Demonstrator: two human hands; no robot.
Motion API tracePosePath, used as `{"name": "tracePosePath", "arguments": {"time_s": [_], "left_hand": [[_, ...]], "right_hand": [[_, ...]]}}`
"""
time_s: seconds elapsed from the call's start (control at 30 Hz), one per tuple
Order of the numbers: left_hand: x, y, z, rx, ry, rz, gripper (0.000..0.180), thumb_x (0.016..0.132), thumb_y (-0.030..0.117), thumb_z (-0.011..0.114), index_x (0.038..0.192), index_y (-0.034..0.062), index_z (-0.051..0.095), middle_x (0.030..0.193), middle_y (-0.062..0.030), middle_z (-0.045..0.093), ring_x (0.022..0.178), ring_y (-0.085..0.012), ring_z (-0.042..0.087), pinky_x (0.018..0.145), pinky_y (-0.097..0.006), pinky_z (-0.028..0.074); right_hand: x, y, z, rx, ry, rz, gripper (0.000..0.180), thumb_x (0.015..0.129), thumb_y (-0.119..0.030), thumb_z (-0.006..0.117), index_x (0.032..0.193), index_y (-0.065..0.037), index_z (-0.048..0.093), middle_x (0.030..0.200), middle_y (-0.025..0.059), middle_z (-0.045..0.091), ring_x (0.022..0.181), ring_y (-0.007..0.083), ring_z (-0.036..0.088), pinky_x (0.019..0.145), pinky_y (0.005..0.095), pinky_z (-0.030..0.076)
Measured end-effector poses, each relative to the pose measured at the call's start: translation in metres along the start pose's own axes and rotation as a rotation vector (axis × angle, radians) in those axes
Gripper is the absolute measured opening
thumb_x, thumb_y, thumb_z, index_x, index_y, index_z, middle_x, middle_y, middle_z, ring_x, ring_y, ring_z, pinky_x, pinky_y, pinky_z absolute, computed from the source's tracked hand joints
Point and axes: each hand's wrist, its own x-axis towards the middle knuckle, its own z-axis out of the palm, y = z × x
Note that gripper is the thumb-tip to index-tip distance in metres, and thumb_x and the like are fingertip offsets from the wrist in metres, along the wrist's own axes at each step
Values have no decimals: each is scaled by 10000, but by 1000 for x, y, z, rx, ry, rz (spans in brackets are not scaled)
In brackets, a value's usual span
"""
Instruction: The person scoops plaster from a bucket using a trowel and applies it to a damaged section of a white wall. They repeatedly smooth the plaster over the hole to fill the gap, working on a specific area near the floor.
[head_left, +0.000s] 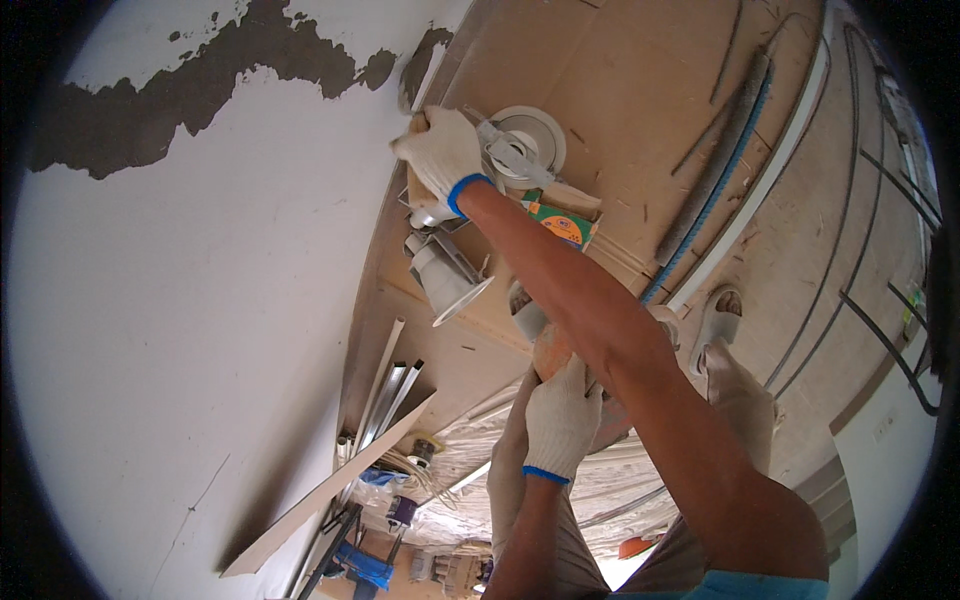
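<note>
My right hand (440, 150), in a white glove with a blue cuff, reaches far out to where the floor meets the white wall (180, 330). Its fingers curl over a tan cardboard piece (412, 182). Just beside it lies a white round downlight ring (535, 130) with metal spring clips. A second white downlight housing (447, 278) lies below the hand, and a small green and orange box (562, 224) sits under my forearm. My left hand (560, 415), gloved the same way, rests with fingers together on a rounded orange-brown shape (550, 350) by my knee; what that shape is I cannot tell.
Brown cardboard sheeting (640, 80) covers the floor. My sandalled feet (720, 318) stand on it. A grey-and-blue tube and a white conduit (770, 180) run diagonally, with black cables (880, 330) beyond. White trim strips and a plank (330, 490) lean by the wall above tools and clutter.
</note>
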Motion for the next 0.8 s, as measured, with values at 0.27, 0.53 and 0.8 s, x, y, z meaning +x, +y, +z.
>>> {"name": "tracePosePath", "arguments": {"time_s": [0.27, 0.53, 0.8], "left_hand": [[0, 18, -8, -28, -19, -42, 466, 949, 182, 645, 1402, 99, 581, 971, -236, 746, 871, -432, 728, 755, -524, 586], [3, 12, -1, 11, -40, -24, 477, 951, 193, 645, 1413, 97, 573, 961, -235, 746, 871, -432, 727, 743, -525, 583], [2, 13, -2, -32, -5, -40, 467, 950, 186, 639, 1400, 77, 579, 947, -236, 746, 861, -427, 730, 740, -526, 582]], "right_hand": [[19, 17, -24, -10, 123, -58, 371, 730, -285, 788, 908, 27, 698, 867, 253, 705, 835, 383, 706, 783, 465, 547], [10, -1, -8, -75, 23, -57, 371, 740, -309, 768, 918, 15, 731, 956, 262, 729, 959, 422, 709, 914, 479, 554], [15, 13, -21, 67, 44, 8, 338, 722, -283, 804, 841, 7, 677, 837, 229, 710, 820, 381, 700, 840, 457, 574]]}}
